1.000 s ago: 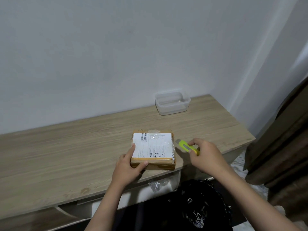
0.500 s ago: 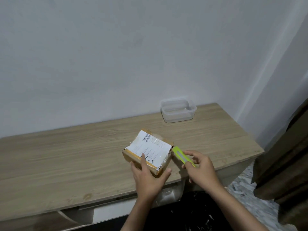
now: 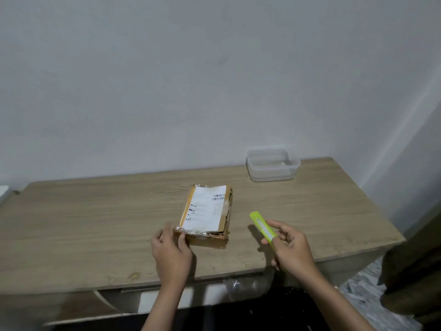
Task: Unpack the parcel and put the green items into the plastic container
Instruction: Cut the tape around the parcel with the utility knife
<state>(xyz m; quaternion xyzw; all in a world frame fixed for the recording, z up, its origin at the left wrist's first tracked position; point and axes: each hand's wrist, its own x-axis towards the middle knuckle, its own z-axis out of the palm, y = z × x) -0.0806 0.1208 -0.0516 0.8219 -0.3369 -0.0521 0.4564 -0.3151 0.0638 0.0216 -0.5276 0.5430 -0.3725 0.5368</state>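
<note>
Now the left hand pinches the parcel corner; beside it, the right hand grip holds the green cutter; slit tape shallowly, away from fingers.

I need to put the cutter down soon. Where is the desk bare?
Bare wood lies left of the parcel, and between it and the plastic container. The near edge is crowded by the left hand and right hand holding the cutter.
</note>
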